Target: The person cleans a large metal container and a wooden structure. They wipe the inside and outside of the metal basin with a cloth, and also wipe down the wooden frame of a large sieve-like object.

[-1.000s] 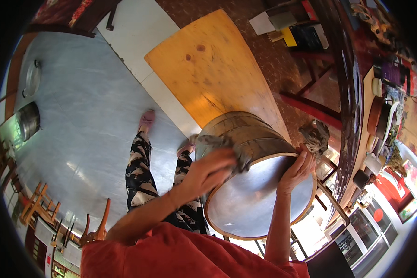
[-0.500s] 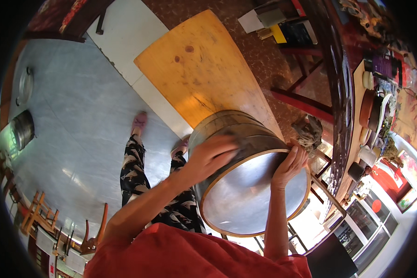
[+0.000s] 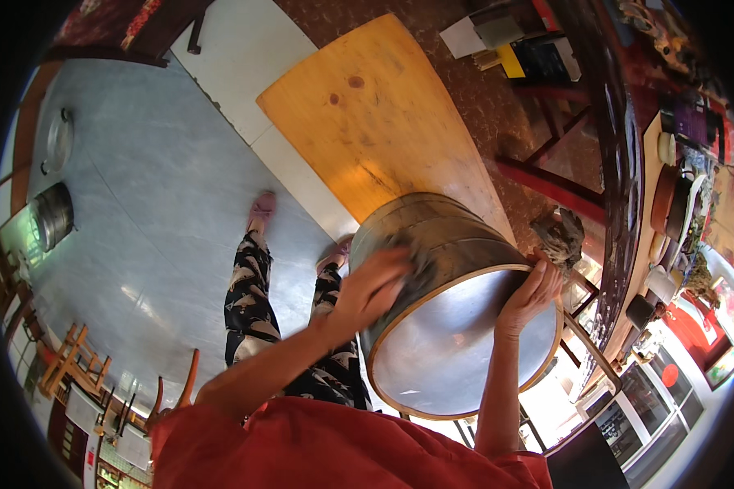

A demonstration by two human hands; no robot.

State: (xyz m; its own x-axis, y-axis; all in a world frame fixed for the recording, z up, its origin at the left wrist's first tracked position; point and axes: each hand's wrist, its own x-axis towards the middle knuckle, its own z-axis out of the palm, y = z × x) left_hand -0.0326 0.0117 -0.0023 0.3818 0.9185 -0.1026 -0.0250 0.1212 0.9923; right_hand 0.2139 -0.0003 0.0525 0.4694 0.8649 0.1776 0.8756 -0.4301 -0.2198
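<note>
A large round metal pot [image 3: 465,346] lies tilted on its side against the near end of a wooden board [image 3: 375,114]. Its round silvery end faces me, edged by a brass-coloured rim, and its wall is dull and dark. On the left part of that wall is my left hand [image 3: 371,289], fingers bent around a dark, fuzzy wad [image 3: 416,265] smeared by motion; it looks like a scouring pad. My right hand [image 3: 534,297] grips the rim at the upper right, fingers hooked over the edge. A crumpled grey rag [image 3: 559,236] sits just beyond that hand.
A dark wooden table edge [image 3: 616,163] runs along the right, with bowls and other items on it. Red stool legs [image 3: 550,187] stand beneath. At the left, a metal pot [image 3: 51,216] and a round lid [image 3: 59,140] are on the grey floor. Wooden chairs [image 3: 73,363] stand lower left.
My left hand has slid slightly down along the pot's wall, and the dark wad now shows beside its fingers. The right hand keeps its hold on the rim. The whole view has shifted a little.
</note>
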